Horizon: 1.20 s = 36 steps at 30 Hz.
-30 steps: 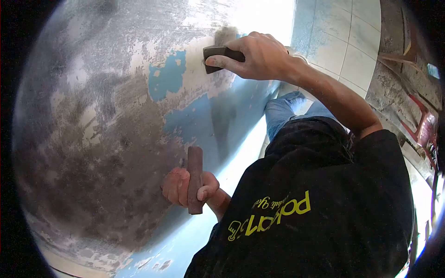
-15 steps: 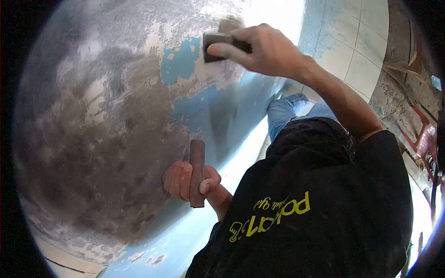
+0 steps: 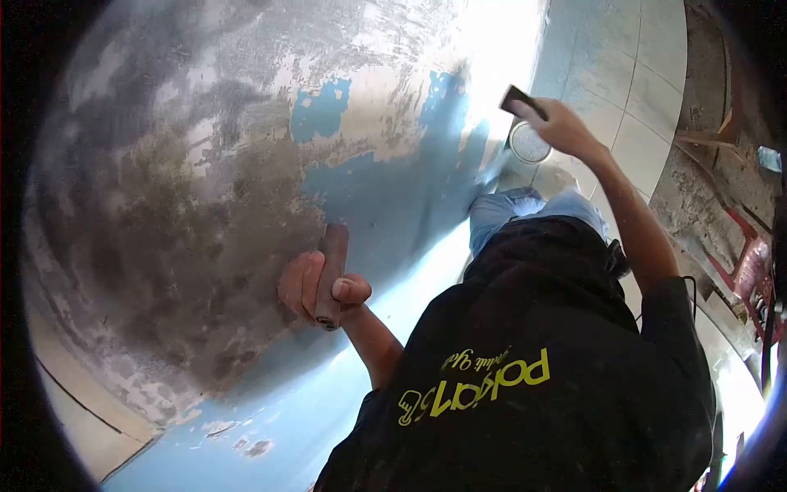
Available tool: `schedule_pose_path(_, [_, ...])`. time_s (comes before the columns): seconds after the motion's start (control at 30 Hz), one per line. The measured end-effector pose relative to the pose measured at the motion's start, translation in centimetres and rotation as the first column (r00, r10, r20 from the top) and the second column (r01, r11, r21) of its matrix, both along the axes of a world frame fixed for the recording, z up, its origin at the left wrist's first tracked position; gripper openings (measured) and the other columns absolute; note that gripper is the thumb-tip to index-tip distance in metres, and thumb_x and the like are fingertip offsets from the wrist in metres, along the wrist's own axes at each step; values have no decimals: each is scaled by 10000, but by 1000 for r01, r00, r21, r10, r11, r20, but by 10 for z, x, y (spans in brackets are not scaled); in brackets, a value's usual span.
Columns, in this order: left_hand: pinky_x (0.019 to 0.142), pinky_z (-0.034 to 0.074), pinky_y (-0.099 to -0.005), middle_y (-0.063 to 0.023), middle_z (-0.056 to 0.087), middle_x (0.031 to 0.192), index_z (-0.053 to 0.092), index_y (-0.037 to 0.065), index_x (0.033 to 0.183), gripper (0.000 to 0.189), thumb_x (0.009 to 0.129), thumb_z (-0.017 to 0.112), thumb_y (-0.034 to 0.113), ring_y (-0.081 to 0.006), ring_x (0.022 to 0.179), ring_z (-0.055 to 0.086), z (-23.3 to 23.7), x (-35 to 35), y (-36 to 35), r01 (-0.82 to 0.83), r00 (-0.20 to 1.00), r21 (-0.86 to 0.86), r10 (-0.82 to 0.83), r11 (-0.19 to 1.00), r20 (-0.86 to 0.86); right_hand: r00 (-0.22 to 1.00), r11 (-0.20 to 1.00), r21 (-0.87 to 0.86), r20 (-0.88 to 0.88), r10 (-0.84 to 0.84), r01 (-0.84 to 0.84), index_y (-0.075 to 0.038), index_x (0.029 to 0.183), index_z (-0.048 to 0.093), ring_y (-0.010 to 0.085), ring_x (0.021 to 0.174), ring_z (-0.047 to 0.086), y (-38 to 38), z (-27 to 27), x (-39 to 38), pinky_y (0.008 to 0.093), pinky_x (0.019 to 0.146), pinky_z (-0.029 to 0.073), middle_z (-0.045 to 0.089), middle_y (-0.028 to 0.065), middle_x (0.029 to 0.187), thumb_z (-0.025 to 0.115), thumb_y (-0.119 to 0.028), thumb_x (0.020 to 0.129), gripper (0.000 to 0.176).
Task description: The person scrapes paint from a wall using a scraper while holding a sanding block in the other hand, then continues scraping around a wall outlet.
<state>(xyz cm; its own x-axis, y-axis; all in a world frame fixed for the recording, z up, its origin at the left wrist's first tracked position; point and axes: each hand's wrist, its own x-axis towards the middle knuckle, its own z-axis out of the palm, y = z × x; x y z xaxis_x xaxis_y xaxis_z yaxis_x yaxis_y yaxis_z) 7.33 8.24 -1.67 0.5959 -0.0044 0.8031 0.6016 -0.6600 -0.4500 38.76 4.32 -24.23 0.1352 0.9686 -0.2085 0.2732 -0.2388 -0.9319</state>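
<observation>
My left hand (image 3: 316, 289) is closed round a brown roll (image 3: 331, 271) that looks like rolled sandpaper, its coiled end showing at the bottom. The roll is held close to the patchy wall (image 3: 221, 238), where grey-brown areas meet light blue paint. My right hand (image 3: 567, 131) grips a dark rectangular block (image 3: 522, 105), seen almost edge-on, and is off to the right of the wall. Just below the block in view, a round container (image 3: 529, 143) with a pale grey inside is partly covered by the hand.
Pale floor tiles (image 3: 648, 90) run along the wall's foot at the upper right. Farther right lie rough ground (image 3: 697, 193) and a red object (image 3: 750, 271). My jeans (image 3: 500, 215) and black shirt (image 3: 525, 320) fill the lower middle.
My right hand has moved from the wall rightward and down with the block, uncovering another blue patch and the round container. My left hand has shifted slightly up and left, still holding the roll.
</observation>
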Motion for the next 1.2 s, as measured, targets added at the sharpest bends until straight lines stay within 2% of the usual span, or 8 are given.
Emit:
schedule_pose_path(0.2, [594,503,-308,-71,544,782,521,46,834,345,948,274,259,-177,699,567,7,-5,-3,-5,1000,15,5,1000,-26,993,964,262,-97,69,-41,12,813,669,189,470,543,39,154,-68,336,469,417,582,108,549,506,-496,883,538])
schedule_pose_path(0.27, [593,504,-306,-69,541,780,520,47,836,345,948,273,260,-174,699,566,4,-2,-7,-20,999,11,20,1000,-32,978,966,259,-205,30,24,24,735,650,118,395,413,48,145,-86,285,388,297,491,42,474,496,-508,889,574])
schedule_pose_path(0.6, [591,508,-295,-64,531,774,516,48,844,346,950,269,266,-164,700,564,4,-4,-16,-59,998,-38,57,998,-40,972,955,297,-224,76,-6,23,737,659,103,372,417,64,146,-98,254,364,281,492,40,458,520,-548,859,601])
schedule_pose_path(0.8, [592,506,-299,-67,534,776,517,46,845,354,952,263,269,-169,700,565,0,0,-18,-38,999,-84,36,996,-21,991,929,368,-106,79,-35,27,801,676,132,391,483,72,143,-94,254,373,341,556,88,501,543,-535,849,579])
schedule_pose_path(0.9, [593,506,-301,-68,536,776,518,46,845,357,952,261,270,-171,700,566,-1,3,-29,-19,1000,-96,17,995,-21,986,905,402,144,84,-136,-18,858,695,160,412,549,82,145,-82,256,385,415,608,113,558,560,-517,843,516])
schedule_pose_path(1.03, [593,505,-304,-70,539,777,518,45,846,362,953,257,271,-174,700,567,-4,7,-28,-3,1000,-104,1,995,-20,969,867,462,230,88,-188,-11,856,692,140,375,512,81,159,-67,247,353,369,597,103,539,565,-493,851,499])
schedule_pose_path(1.13, [594,504,-307,-71,541,777,519,44,846,366,953,254,273,-177,700,568,9,-3,-36,-1,1000,-110,-2,994,-21,984,899,412,150,93,-148,5,835,686,124,367,490,80,148,-79,247,343,347,568,90,506,546,-496,863,521])
schedule_pose_path(1.2, [594,504,-308,-72,542,778,519,43,846,368,954,253,274,-178,700,569,-2,4,-23,4,1000,-114,-7,994,-22,995,908,416,-52,91,-61,22,818,681,111,365,472,75,145,-93,245,342,335,538,77,483,518,-507,876,556])
